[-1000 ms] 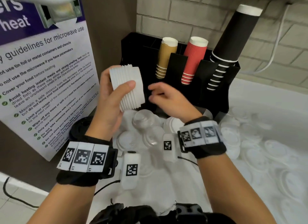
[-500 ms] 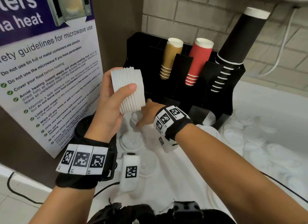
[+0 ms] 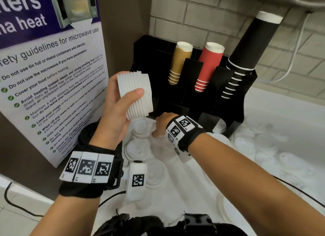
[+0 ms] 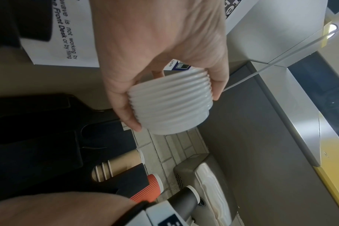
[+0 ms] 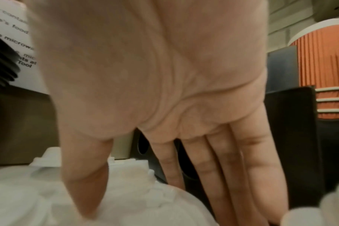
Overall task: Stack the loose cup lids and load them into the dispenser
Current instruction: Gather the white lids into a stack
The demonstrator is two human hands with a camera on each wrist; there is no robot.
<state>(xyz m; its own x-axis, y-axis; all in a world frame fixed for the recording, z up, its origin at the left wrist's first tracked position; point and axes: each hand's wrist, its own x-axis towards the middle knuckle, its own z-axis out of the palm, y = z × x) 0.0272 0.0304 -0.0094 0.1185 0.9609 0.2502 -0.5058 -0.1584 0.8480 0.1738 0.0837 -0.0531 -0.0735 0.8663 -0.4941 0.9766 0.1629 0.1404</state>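
Within 1 second the right hand [image 3: 162, 124] had dropped, fingers spread straight, onto the loose white plastic cup lids [image 3: 139, 148] at the desk's back-left corner, while the left hand [image 3: 115, 111] gripped the ribbed white stack of lids [image 3: 136, 93], so collecting continued.

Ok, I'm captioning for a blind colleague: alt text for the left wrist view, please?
A left hand grips a nested stack of white plastic cup lids by its ribbed sides. Below stands a black cup dispenser holding brown, red ribbed and black paper cups.
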